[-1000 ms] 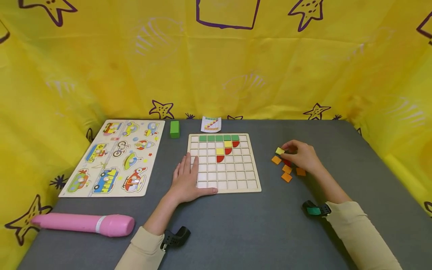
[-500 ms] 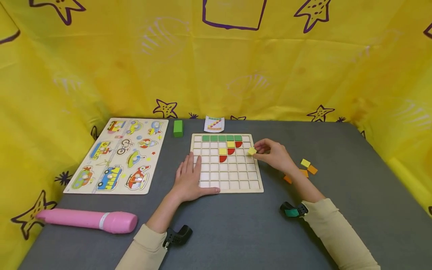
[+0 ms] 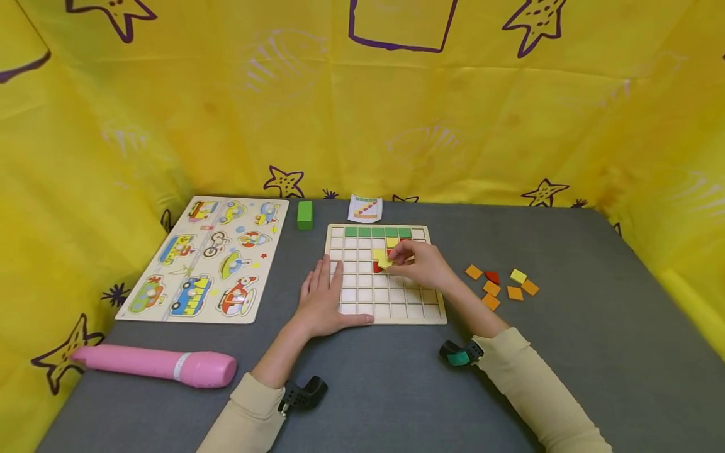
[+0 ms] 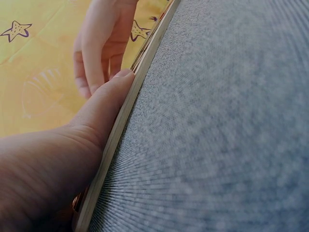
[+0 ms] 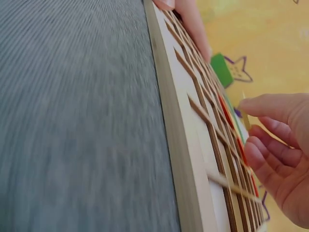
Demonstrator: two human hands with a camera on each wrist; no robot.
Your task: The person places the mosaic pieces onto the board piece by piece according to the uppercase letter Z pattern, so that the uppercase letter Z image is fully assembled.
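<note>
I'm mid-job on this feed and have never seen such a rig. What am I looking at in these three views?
There is no robot: a person's bare left hand and right hand do the work. The wide view comes from a head-worn camera; the two close views come from the left wrist camera and right wrist camera. On the grey table are a grid board partly filled with coloured tiles, a small picture card, loose pieces, a green block, a vehicle puzzle and a pink object. The left hand rests on the grid board's edge; the right hand pinches at least one yellow tile over it.
</note>
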